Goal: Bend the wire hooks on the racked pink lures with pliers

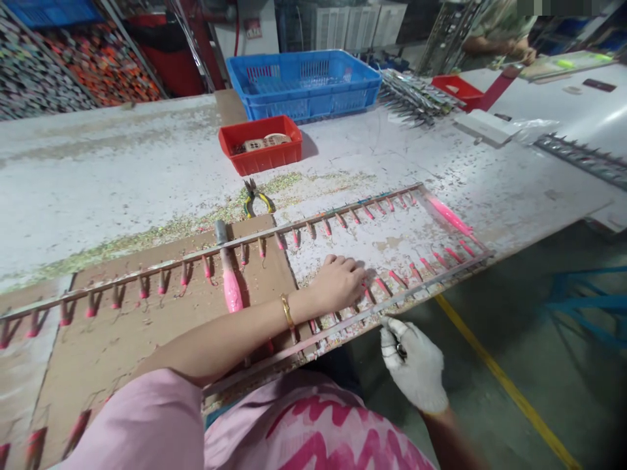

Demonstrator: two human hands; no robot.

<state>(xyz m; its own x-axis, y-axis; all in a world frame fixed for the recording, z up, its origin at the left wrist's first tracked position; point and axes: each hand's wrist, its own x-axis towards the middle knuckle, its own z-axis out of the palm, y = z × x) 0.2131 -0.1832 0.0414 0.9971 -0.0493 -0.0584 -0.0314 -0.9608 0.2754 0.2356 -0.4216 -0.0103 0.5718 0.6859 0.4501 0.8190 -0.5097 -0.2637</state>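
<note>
A long metal rack (313, 225) lies flat on the speckled work table, with rows of small pink-tipped fishing lures (367, 212) hanging from its rails. My left hand (337, 282), bare with a gold bangle (287, 311) on the wrist, rests palm down on the rack's middle among the lures. My right hand (410, 364), in a white glove, is pinched around a small dark item (401, 351) just off the rack's near rail. A larger pink lure (231, 290) lies on the brown cardboard sheet (161, 313) under the rack. Yellow-handled pliers (255, 199) sit beyond the rack.
A red tray (259, 145) and a blue plastic crate (304, 85) stand farther back on the table. Bundled metal racks (414, 98) lie to their right. A co-worker's hands (499, 47) work at the far right. Glitter litters the table.
</note>
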